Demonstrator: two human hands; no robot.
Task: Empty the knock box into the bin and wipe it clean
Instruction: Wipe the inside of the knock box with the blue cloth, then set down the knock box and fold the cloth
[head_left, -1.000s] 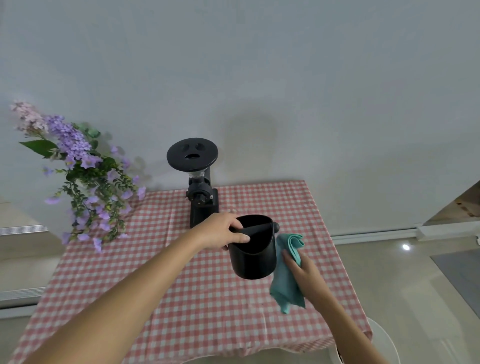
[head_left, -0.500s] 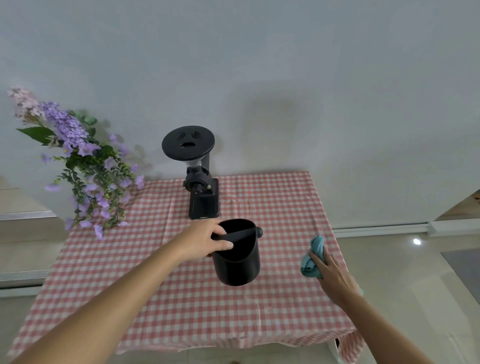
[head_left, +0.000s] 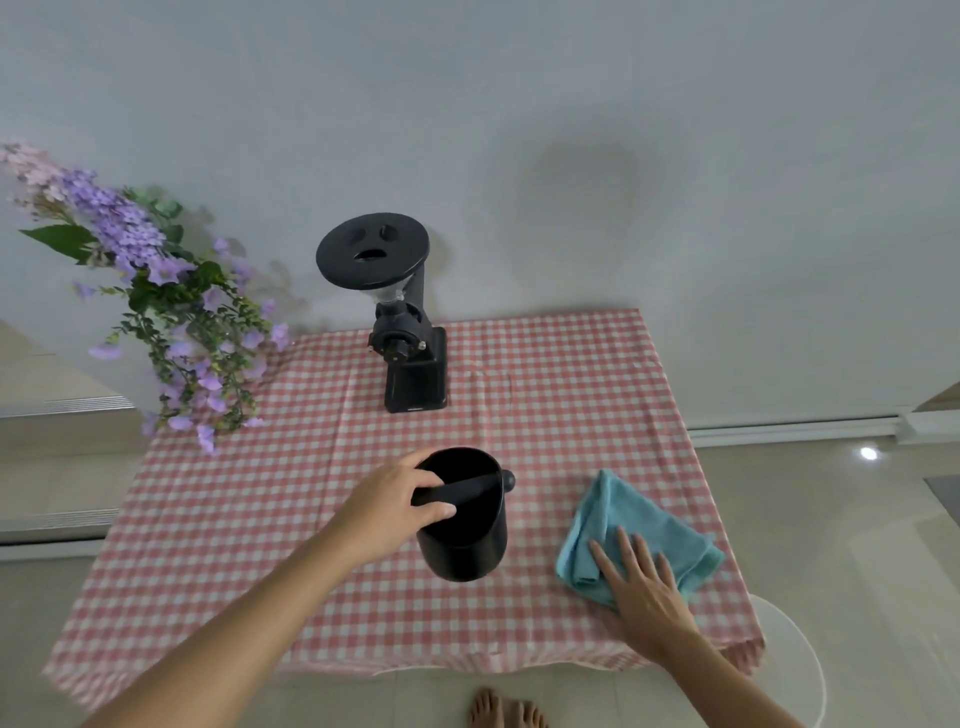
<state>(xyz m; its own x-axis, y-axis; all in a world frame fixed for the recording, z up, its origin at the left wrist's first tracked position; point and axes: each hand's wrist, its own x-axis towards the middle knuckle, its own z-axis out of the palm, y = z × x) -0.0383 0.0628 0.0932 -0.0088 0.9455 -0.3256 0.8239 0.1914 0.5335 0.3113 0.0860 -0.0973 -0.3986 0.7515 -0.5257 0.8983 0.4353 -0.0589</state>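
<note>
Head view: the knock box (head_left: 462, 525) stands upright on the counter (head_left: 260, 519), near its front middle, on a pink checked cloth. The left hand (head_left: 395, 506) grips it at the near rim, fingers (head_left: 439, 512) curled over the edge and onto the bar (head_left: 460, 491) that spans the mouth. The right hand (head_left: 641, 587) lies flat on a blue rag (head_left: 639, 530), fingers spread and holding nothing, simply pressing the rag down near the counter's right front corner, well apart from the box.

What could go wrong: the left hand holds only the rim and bar on one side, so a lift from here could let the box swing or tip, and any grounds left inside would land on the checked cloth. That cloth could also slide or bunch under a pressing hand and drag the box with it. The rag sits close to the counter's edge and a careless sweep could push it off. A white rounded object (head_left: 795, 660) shows below the right corner; whether that is the bin I cannot tell.

The box is a matte black cylinder, open at the top, with a knob (head_left: 509, 479) where the bar ends at the right side. Its inside is dark and in shadow, so whether it is empty or clean cannot be made out. No spill shows around it.

A black grinder (head_left: 410, 358) stands behind it, and purple flowers (head_left: 171, 312) at the left.
</note>
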